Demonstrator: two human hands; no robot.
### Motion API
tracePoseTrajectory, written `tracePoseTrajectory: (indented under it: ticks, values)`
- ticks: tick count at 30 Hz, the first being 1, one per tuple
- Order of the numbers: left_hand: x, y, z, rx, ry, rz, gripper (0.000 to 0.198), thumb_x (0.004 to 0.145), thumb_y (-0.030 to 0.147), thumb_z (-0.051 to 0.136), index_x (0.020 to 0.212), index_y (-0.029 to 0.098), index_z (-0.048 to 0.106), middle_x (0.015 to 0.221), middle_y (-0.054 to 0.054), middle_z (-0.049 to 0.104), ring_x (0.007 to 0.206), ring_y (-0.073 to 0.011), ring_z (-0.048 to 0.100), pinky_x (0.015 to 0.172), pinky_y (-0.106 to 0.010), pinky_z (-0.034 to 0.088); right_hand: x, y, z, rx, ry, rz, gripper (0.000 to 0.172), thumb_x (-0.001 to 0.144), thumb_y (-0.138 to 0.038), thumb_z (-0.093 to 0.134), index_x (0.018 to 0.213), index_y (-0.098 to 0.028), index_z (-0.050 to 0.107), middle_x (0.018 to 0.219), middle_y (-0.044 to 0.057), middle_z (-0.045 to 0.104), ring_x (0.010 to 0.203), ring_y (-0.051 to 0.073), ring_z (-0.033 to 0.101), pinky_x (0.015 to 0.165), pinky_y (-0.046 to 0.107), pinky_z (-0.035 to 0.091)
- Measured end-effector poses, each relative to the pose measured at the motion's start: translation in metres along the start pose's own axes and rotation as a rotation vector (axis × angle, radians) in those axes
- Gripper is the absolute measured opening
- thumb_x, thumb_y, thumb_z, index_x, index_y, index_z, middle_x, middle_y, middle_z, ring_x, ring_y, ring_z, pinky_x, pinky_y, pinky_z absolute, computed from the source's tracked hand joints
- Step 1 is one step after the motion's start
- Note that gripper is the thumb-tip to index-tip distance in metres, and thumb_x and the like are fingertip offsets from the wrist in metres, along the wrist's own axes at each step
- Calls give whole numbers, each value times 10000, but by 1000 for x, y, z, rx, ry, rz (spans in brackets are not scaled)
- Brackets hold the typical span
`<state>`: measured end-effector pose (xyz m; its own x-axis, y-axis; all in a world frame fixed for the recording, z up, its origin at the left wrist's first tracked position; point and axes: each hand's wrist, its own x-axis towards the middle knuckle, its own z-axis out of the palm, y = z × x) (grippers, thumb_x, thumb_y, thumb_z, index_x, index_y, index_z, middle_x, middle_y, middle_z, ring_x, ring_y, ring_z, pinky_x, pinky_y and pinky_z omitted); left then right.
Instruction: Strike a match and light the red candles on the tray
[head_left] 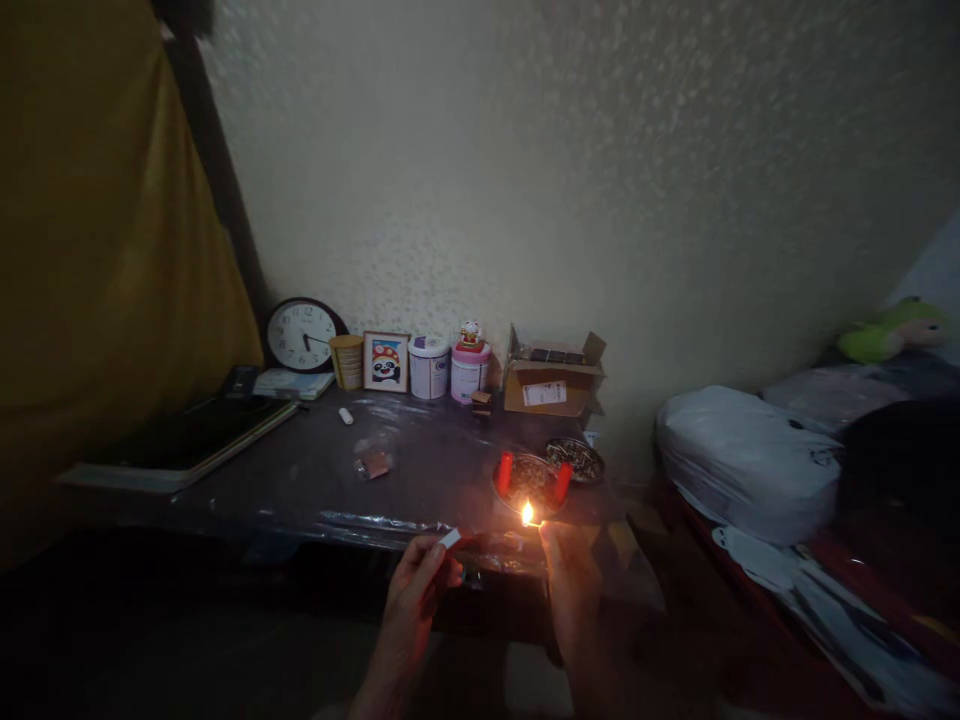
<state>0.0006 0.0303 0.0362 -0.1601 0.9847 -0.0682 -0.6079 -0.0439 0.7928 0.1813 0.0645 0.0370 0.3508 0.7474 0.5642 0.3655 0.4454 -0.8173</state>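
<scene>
A lit match [535,524] is pinched in my right hand [574,575], its flame [527,513] bright at the left tip. My left hand [412,595] is closed on a small matchbox [450,539], whose pale end sticks out past the thumb. Just beyond the flame, two red candles stand upright on a round dish [495,488]: the left candle [505,472] and the right candle [562,483]. No flame shows on either candle. Behind the right one lies a second dark dish [599,470] filled with small pieces I cannot make out.
Along the wall stand a clock [301,335], a framed panda picture [386,364], several tubs and an open cardboard box [551,390]. A clear plastic packet [373,460] lies on the plastic-covered table [315,500]. White bags [742,465] are piled at right, a yellow curtain [112,230] at left.
</scene>
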Motion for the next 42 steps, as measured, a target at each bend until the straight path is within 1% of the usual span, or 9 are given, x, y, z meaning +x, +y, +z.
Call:
tracePoseTrajectory:
  ticks: [3,5,16,20,25,30,35,40,42]
  values:
    - [4,-5,-4,-40,7,8,201,660,333,723,728,171,625,711,-5,703,542,-86,571,530,-197,462,0,-5,2,-26,0,108,161,783,-326,582,688,-211,645,697,4,660,663,175,601,619,276,494]
    - [6,-7,-6,-47,17,8,206,665,338,720,728,170,619,663,15,675,536,-83,568,525,-192,461,0,-8,4,-17,0,105,197,776,-344,575,659,-196,631,684,12,654,679,184,603,653,292,494]
    - [9,-8,-8,-60,26,-23,233,653,346,733,764,176,617,637,34,646,534,-73,566,516,-174,460,9,-11,12,-12,-16,143,215,726,-388,569,643,-192,603,635,2,628,635,181,593,620,284,478]
    - [13,-12,-11,-61,37,-42,263,628,373,747,741,179,609,596,45,626,522,-79,568,502,-177,465,19,-19,14,-24,-19,203,210,733,-393,569,711,-192,626,666,8,663,655,186,612,646,288,479]
    - [14,-14,-13,-62,50,-46,303,587,397,768,721,177,608,597,42,631,513,-82,568,494,-183,470,33,-26,19,67,-31,280,196,707,-392,597,710,-198,630,666,20,697,659,201,651,621,281,488]
    - [12,-15,-12,-66,32,-72,282,618,390,748,738,172,614,512,38,609,485,-82,550,482,-176,442,44,-20,23,178,-21,271,199,681,-386,646,724,-193,631,656,16,696,657,204,662,614,289,506]
    - [11,-14,-9,-75,2,-69,246,654,384,722,724,180,605,501,46,600,468,-72,529,473,-168,416,53,-16,29,268,-4,231,212,668,-376,666,737,-180,624,679,23,690,651,192,660,621,295,518]
    - [11,-12,-8,-58,27,-82,290,593,407,757,700,178,615,530,41,605,500,-91,552,491,-190,439,63,-14,38,315,16,206,227,637,-366,684,726,-167,620,646,18,673,611,175,648,616,293,516]
    - [11,-11,-7,-54,18,-81,294,593,418,754,697,178,619,523,42,603,494,-87,546,489,-186,438,67,-10,43,323,25,206,238,626,-374,690,720,-166,623,626,16,669,588,168,637,595,287,512]
